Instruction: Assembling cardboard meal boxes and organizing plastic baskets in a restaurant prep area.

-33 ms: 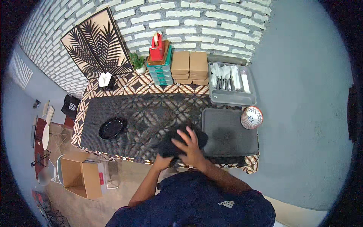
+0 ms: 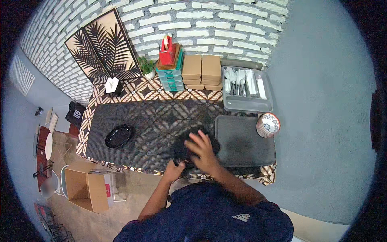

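Near the front edge of the table, a black cloth-like thing (image 2: 182,142) lies bunched between my two hands. What looks like the shiny rim of a black dish (image 2: 188,160) shows under it; most of that dish is hidden. My left hand (image 2: 174,170) grips this rim at the near left side, thumb on top. Over the dark cloth, my right hand (image 2: 203,152) rests with fingers spread, slightly blurred. Farther left on the mat stands a black oval dish (image 2: 119,136), apart from both hands.
Right of my hands lies a grey tray (image 2: 252,155), with stacked patterned bowls (image 2: 267,125) at its corner. Behind are a cutlery organiser (image 2: 246,105), brown boxes (image 2: 201,70), a teal drawer unit (image 2: 171,76) and a plant (image 2: 147,66). An open carton (image 2: 96,189) sits on the floor.
My right hand has shifted slightly farther away over the black cloth. More of my left thumb and the shiny rim beside it shows. The things around have not moved.
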Tool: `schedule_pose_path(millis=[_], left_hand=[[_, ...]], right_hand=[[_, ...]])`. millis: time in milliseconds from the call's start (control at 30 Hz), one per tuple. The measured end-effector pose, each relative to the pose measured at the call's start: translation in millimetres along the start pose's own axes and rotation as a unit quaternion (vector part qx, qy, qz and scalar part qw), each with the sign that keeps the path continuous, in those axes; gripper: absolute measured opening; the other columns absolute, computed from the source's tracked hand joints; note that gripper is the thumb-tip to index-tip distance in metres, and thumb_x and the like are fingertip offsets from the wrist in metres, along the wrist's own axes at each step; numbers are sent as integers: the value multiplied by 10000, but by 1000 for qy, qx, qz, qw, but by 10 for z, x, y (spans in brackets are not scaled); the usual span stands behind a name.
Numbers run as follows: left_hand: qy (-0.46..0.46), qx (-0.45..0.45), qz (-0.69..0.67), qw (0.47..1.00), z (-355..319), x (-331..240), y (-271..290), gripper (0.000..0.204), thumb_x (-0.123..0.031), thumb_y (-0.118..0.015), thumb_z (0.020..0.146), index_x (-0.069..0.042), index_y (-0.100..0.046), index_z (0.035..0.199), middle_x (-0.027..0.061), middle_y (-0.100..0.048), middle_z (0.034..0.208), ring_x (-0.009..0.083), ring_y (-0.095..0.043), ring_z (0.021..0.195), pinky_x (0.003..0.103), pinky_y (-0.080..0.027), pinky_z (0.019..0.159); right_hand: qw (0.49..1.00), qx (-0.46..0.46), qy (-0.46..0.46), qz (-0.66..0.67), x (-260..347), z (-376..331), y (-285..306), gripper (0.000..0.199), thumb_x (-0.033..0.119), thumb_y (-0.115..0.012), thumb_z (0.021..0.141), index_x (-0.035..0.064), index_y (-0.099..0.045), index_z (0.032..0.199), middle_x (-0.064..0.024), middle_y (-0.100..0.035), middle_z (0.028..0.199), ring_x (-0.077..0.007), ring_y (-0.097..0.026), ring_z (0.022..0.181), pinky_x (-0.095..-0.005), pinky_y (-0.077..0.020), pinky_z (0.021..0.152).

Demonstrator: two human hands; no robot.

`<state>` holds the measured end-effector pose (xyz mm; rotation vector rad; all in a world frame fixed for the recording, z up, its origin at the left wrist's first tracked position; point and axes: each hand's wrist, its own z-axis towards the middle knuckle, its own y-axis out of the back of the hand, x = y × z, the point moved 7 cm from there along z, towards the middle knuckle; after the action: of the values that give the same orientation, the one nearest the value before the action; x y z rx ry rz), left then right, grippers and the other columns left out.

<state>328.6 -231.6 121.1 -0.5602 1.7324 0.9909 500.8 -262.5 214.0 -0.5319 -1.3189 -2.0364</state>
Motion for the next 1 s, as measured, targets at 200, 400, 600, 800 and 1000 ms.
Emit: schedule_pose_path(millis=[200,400,600,800,1000], left_hand=[[96,-95,-478,868,44,-279,-26,560,-415,-534,982,-17,-431,1362,138,-572,1256,244,-594,1132,400,-507,954],[-31,-10,-630,776,134,-311,-123,472,-319,-462,1010,-43,-419,1391,112,-514,1377,265,-513,1257,435,-428,1075],[-30,10,-369,929,138,-887,-51,453,-211,-599,931,-15,-474,1321,136,-540,1324,281,-520,1244,407,-401,1067],[-269,139,62,951,299,-1305,-219,495,17,-615,807,-25,-526,1292,124,-456,1467,262,-413,1371,480,-152,1191],[-338,202,461,795,262,-1350,-480,479,-121,-588,846,-192,-563,1319,70,-461,1468,246,-391,1388,654,-38,1156]], right_hand=[[995,90,-34,16,250,266,18,288,286,-592,928,26,-671,1022,-135,-627,1202,-332,-529,1214,-471,-363,1039],[994,2,-36,-107,115,229,191,439,248,-628,885,69,-571,1281,-114,-522,1354,-354,-411,1326,-547,-272,1104],[783,-258,-380,419,-715,-406,-173,532,306,-560,959,-33,-439,1351,-227,-524,1314,-387,-498,1205,-453,-361,1062],[544,-243,-461,658,-127,-433,-17,612,233,-654,887,1,-397,1392,-188,-556,1232,-352,-533,1153,-420,-415,1021],[600,-238,-495,582,-652,-619,367,561,102,-678,765,35,-477,1284,-144,-583,1175,-277,-619,977,-389,-515,847]])
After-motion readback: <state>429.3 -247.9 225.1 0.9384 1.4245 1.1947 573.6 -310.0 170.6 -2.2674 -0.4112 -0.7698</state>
